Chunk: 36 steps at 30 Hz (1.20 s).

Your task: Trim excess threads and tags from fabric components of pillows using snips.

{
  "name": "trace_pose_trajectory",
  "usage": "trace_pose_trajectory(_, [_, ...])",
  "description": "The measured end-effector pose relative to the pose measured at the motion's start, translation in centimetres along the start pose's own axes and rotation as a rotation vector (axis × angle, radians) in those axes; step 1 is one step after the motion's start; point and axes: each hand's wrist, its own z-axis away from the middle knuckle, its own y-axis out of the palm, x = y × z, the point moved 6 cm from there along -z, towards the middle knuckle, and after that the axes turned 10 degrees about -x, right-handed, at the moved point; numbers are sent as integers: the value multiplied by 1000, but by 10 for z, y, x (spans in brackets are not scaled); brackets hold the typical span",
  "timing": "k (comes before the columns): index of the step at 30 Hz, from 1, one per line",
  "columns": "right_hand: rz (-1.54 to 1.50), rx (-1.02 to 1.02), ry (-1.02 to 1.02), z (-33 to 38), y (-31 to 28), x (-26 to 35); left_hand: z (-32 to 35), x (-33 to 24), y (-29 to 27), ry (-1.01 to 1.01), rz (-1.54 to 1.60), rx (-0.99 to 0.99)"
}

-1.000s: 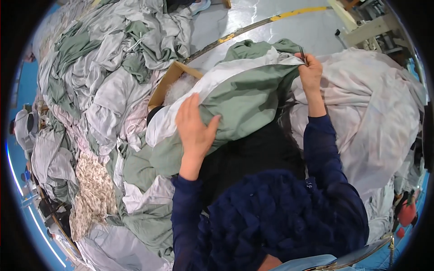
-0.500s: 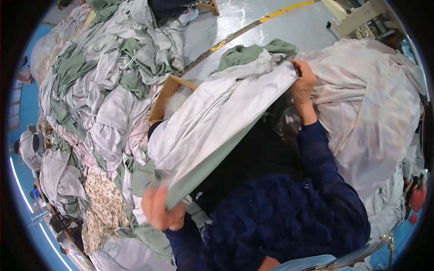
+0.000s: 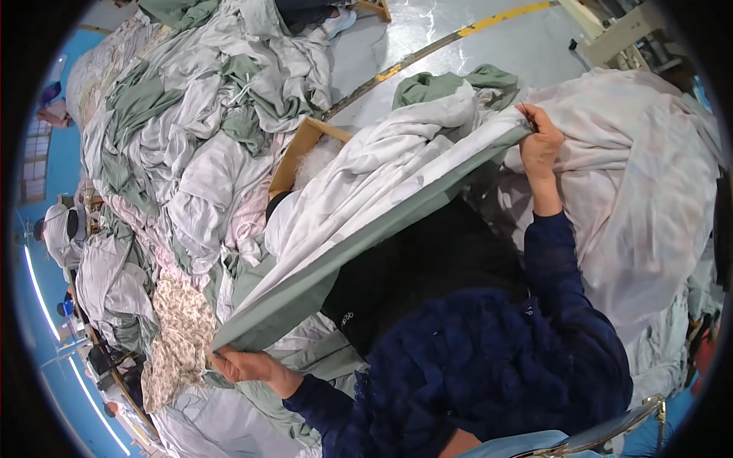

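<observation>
A large cloth (image 3: 382,179), white on one face and sage green on the other, is stretched slantwise in front of me. My left hand (image 3: 246,366) pinches its near-left end, low by the flower-print fabric. At the far-right end, my right hand (image 3: 540,145) grips the cloth's edge, closed, beside a pale heap. Between the two hands the edge runs nearly straight, with a green band folded along it. Loose white folds of the same cloth hang away beyond that edge, over my dark lap.
A big pile of white and green fabric (image 3: 206,153) spreads on the left, with a flower-print cloth (image 3: 179,328) at its near side. A cardboard box (image 3: 289,164) with whitish fluff stands behind the cloth. To the right bulges a pale fabric heap (image 3: 626,183). A yellow floor line (image 3: 473,29) lies beyond.
My left hand has moved left and down, and the cloth's edge is now drawn out longer. My right hand has shifted slightly right. More of the green face shows.
</observation>
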Motion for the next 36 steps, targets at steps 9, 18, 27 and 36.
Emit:
trace_pose_trajectory(9, [-42, -44, -9, 3, -15, 6, -4, 12, -28, -10, -57, -35])
trace_pose_trajectory(18, [17, -142, 17, 17, -19, 3, 10, 58, -48, 68, -329, -40])
trace_pose_trajectory(27, [-375, -63, 394, 41, -29, -47, 22, 89, -61, 9, -266, -33])
trace_pose_trajectory(36, [-1424, 945, 264, 7, -63, 90, -15, 166, -129, -494, -334, -326])
